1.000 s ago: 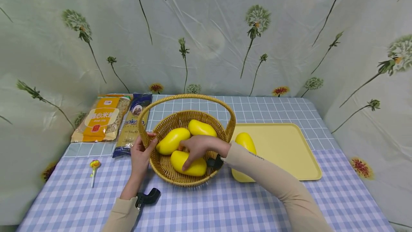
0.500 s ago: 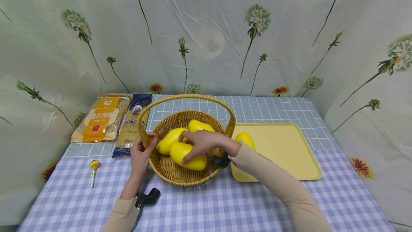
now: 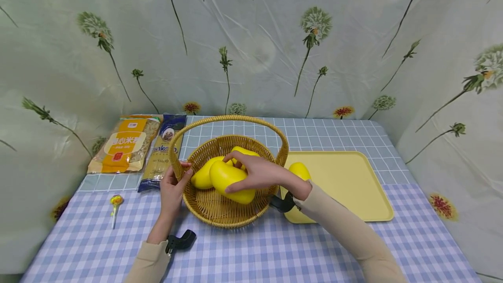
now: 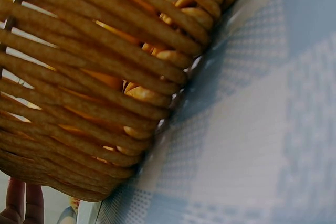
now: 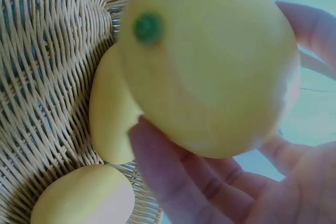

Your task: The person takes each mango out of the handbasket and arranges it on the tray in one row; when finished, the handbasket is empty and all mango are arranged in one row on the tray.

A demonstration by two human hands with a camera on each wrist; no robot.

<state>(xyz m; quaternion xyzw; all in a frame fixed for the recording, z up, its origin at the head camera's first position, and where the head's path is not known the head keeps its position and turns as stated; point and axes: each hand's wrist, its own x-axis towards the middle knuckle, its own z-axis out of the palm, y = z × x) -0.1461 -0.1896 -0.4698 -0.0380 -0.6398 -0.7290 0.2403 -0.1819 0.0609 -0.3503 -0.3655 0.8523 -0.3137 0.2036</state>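
My right hand (image 3: 261, 173) grips a yellow mango (image 3: 228, 180) above the wicker basket (image 3: 208, 213), thumb on the near side and fingers over the far side. In the right wrist view, this mango (image 5: 210, 77) fills the grasp and shows a green stem spot. Below it in the basket lie a left mango (image 3: 201, 178) and a back mango (image 3: 245, 150), the latter partly hidden by my hand. My left hand (image 3: 171, 189) holds the basket's left rim at the handle's foot. Woven wall (image 4: 94, 66) fills much of the left wrist view, with two fingertips (image 4: 34, 203) at its lower edge.
A yellow tray (image 3: 346, 182) with another mango (image 3: 299, 170) on it stands right of the basket. An orange-labelled food bag (image 3: 123, 145) and a blue-gold packet (image 3: 161, 156) lie at the back left. A lollipop (image 3: 115, 206) lies nearer the front.
My right hand has raised the front mango off the basket floor and tilted it, shifting slightly right. My left hand and the basket have stayed in place.
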